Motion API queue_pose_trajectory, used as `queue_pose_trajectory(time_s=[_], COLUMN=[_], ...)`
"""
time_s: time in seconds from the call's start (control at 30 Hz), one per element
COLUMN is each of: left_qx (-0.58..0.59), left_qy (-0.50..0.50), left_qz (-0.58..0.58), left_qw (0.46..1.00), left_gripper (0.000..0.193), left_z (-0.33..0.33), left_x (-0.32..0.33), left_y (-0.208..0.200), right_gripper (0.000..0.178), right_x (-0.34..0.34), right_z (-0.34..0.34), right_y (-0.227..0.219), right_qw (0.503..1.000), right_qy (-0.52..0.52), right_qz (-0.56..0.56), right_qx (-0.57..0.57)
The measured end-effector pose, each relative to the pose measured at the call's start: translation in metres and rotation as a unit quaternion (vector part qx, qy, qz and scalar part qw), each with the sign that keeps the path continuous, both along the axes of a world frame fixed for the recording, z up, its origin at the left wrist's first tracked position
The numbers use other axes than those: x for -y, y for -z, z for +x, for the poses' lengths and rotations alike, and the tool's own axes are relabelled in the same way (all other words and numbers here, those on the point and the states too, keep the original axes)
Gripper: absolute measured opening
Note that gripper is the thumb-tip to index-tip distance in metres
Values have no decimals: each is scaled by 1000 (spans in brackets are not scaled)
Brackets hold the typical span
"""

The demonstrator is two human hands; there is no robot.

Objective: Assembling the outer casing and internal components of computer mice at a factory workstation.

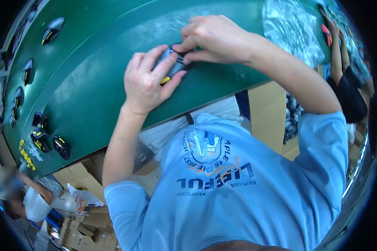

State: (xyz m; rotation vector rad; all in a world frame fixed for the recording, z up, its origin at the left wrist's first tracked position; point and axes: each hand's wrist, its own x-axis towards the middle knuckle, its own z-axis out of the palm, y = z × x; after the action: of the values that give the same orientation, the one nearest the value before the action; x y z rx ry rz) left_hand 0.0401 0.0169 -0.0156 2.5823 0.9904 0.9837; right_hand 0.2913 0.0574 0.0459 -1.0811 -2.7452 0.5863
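A small rounded grey piece (180, 61) with black parts and a yellow accent is held between my two hands over the green table (100, 88). My left hand (144, 81) wraps it from the left, fingers on top and thumb along the near side. From the right, my right hand (215, 39) pinches a dark part at the far right end with thumb and bent fingers. My fingers cover much of the piece, so its exact kind cannot be made out.
Similar grey, black and yellow pieces (53, 30) lie along the table's left side. Near them are black pieces (61, 147) and small yellow parts (27, 155). Clear plastic bags (291, 31) lie to the right. Other people (37, 201) sit at both sides; cardboard boxes (86, 180) stand below.
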Motion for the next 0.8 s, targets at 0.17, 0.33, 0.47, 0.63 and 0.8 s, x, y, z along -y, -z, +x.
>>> queue_pose_trajectory(time_s=[0.17, 0.33, 0.47, 0.63, 0.8], left_qx=[-5, -46, -56, -83, -83], left_qy=[36, 42, 38, 43, 40], left_qz=[-5, 32, 23, 24, 24], left_qw=[999, 998, 997, 995, 995], left_gripper=[44, 45, 49, 48, 48], left_z=[-4, -17, -16, -10, -9], left_x=[-10, -6, -6, -6, -7], left_y=[8, 14, 11, 10, 13], right_gripper=[31, 32, 10, 40, 34], right_x=[-3, 95, 200, 359, 408], right_z=[-12, 25, 162, 333, 349], right_y=[6, 23, 59, 146, 176], right_qw=[996, 916, 810, 637, 655], right_qy=[45, 205, 451, 763, 748], right_qz=[-57, 153, 295, 56, -83], right_qx=[54, -307, -232, 95, 62])
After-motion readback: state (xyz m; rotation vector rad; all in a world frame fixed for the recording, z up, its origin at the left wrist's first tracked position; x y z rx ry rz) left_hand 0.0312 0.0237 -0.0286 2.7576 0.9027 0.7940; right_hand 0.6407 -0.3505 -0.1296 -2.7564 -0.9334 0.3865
